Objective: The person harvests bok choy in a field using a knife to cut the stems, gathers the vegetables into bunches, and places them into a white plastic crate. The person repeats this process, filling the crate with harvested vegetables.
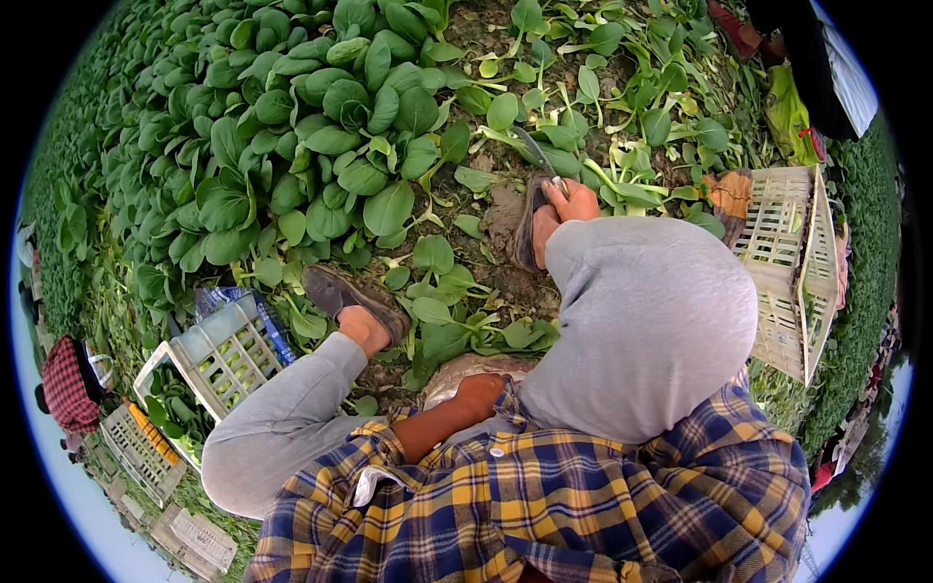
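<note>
My right hand (pixel 577 201) is closed round the handle of a knife (pixel 531 148), beside my right shoe (pixel 526 225) and in front of my raised knee. The blade points away and left, over cut leafy greens (pixel 637 185) lying on the soil. My left hand (pixel 480 395) is curled low between my thighs, against a pale, plastic-looking bundle (pixel 449 377). Its fingertips are hidden, and I cannot make out what it grips. Small leafy plants (pixel 442 316) lie on the ground between my shoes. Dense standing greens (pixel 330 126) grow ahead and to the left.
A pale plastic crate (pixel 233 358) with greens in it stands by my left knee. Another crate (pixel 782 243) is at the right, with a brown glove-like thing (pixel 731 194) at its edge. Other people (pixel 70 384) are at the far left and upper right. More crates (pixel 146 452) lie left.
</note>
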Motion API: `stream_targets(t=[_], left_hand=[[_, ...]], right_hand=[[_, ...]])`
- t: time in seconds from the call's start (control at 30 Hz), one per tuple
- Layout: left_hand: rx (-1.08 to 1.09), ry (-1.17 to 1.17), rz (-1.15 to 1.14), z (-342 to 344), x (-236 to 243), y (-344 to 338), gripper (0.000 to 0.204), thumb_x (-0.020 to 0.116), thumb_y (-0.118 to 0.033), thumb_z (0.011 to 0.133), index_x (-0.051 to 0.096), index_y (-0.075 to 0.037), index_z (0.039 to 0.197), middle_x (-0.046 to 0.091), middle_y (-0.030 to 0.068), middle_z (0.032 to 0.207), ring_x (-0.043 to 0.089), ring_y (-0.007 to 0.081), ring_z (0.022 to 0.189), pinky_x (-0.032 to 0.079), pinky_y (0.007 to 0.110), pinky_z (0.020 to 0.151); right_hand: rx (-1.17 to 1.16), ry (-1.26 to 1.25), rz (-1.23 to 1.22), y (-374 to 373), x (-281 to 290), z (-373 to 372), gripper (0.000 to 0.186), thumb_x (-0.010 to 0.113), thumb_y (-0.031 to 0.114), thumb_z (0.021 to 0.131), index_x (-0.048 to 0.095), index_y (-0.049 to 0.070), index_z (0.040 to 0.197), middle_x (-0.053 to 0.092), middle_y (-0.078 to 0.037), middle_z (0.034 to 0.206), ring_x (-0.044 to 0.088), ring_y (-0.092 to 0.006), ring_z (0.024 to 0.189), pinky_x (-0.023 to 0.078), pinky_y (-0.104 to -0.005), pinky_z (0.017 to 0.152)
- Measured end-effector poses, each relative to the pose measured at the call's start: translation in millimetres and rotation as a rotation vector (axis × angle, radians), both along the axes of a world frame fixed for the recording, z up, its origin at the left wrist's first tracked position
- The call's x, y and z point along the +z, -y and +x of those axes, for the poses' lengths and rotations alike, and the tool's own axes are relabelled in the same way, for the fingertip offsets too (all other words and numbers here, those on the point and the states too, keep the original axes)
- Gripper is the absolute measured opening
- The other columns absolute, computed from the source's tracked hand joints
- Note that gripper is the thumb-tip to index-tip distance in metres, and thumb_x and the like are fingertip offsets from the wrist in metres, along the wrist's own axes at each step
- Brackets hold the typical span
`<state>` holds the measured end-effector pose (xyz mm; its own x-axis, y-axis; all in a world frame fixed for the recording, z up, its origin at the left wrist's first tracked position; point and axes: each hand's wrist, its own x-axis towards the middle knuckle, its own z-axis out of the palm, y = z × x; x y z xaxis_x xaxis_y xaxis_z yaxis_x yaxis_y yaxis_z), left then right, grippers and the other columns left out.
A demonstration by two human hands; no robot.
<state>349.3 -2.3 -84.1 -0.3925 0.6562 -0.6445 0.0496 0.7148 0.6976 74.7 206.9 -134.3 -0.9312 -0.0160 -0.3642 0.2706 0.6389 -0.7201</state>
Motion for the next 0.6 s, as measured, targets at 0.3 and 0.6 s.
stream_targets(t=[0.3,0.6], left_hand=[[0.082,0.411,0.290,-20,-25,4,0.036,0.061,-0.030,0.078,0.067,-0.006,0.105,0.067,0.0205,0.096,0.064,0.0384,0.090,0.050,0.047,0.080],[0.206,0.712,0.320,-71,-34,19,0.058,0.038,-0.051,0.097,0.067,-0.001,0.092,0.063,0.0274,0.090,0.061,0.0424,0.089,0.046,0.049,0.081]], right_hand=[[-0.124,0.097,-0.166,7,-20,18,0.026,0.067,0.023,0.089,0.059,-0.001,0.082,0.055,-0.004,0.063,0.041,-0.0111,0.057,0.040,-0.0311,0.054],[0.046,0.192,0.039,13,-14,-6,0.026,0.068,0.028,0.085,0.064,0.006,0.099,0.062,-0.016,0.070,0.060,-0.0344,0.058,0.049,-0.0365,0.058]])
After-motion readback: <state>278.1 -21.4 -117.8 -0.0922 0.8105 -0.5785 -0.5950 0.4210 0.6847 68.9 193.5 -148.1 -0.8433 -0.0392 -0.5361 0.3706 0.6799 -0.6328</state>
